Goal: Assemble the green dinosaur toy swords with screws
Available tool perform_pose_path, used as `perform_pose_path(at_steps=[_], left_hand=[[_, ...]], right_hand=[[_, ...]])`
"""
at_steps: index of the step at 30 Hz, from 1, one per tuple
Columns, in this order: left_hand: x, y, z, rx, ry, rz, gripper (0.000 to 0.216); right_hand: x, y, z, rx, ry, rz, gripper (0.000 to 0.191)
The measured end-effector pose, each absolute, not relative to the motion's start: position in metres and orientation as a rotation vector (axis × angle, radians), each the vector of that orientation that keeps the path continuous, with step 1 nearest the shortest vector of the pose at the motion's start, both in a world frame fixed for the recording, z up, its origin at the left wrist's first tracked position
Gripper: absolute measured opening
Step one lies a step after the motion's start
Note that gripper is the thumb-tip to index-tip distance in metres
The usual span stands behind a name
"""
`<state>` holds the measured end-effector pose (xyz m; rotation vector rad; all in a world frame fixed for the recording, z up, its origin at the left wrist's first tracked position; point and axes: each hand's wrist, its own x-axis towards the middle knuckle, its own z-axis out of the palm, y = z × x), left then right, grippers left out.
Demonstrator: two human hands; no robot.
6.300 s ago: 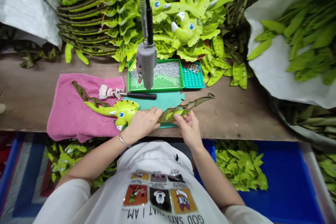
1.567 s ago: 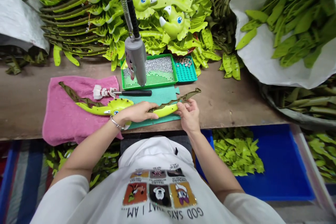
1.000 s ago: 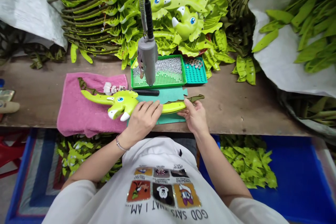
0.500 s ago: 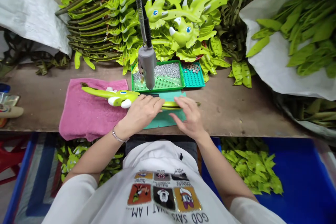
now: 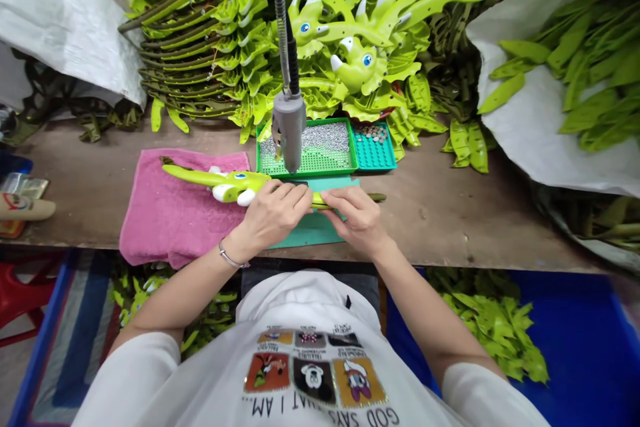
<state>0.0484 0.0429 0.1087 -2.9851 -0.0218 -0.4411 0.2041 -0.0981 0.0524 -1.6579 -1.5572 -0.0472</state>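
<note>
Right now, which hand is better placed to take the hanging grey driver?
Probably the right hand. It lies just right of the grey driver, only lightly on the dinosaur toy; the left hand presses the toy's middle down.

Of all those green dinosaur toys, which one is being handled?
The dinosaur toy lying across the pink towel, held by the left hand and right hand; the others sit piled behind.
</note>
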Motion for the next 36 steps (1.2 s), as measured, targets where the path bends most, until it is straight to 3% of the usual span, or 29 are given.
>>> perform_pose_path(at_steps=[4, 9, 15, 18, 28, 36], left_hand=[[0.048, 0.044, 0.11, -2.917, 0.03, -0.471, 0.027], [0.045, 0.047, 0.117, -2.902, -0.005, -0.418, 0.025], [0.058, 0.029, 0.121, -2.928, -0.103, -0.311, 0.019], [0.071, 0.015, 0.113, -2.899, -0.13, -0.289, 0.034], [0.077, 0.021, 0.1, -2.813, 0.018, -0.485, 0.025], [0.072, 0.026, 0.092, -2.91, 0.005, -0.434, 0.032]], right_hand=[[0.209, -0.099, 0.052, -1.59, -1.602, -0.041, 0.02], [0.236, -0.118, 0.034, -1.641, -1.505, -0.048, 0.044], [0.253, -0.132, 0.012, -1.649, -1.337, 0.002, 0.015], [0.25, -0.129, 0.012, -1.609, -1.379, -0.03, 0.013], [0.251, -0.126, 0.009, -1.625, -1.427, -0.115, 0.012], [0.255, -0.125, 0.014, -1.555, -1.454, -0.071, 0.01]])
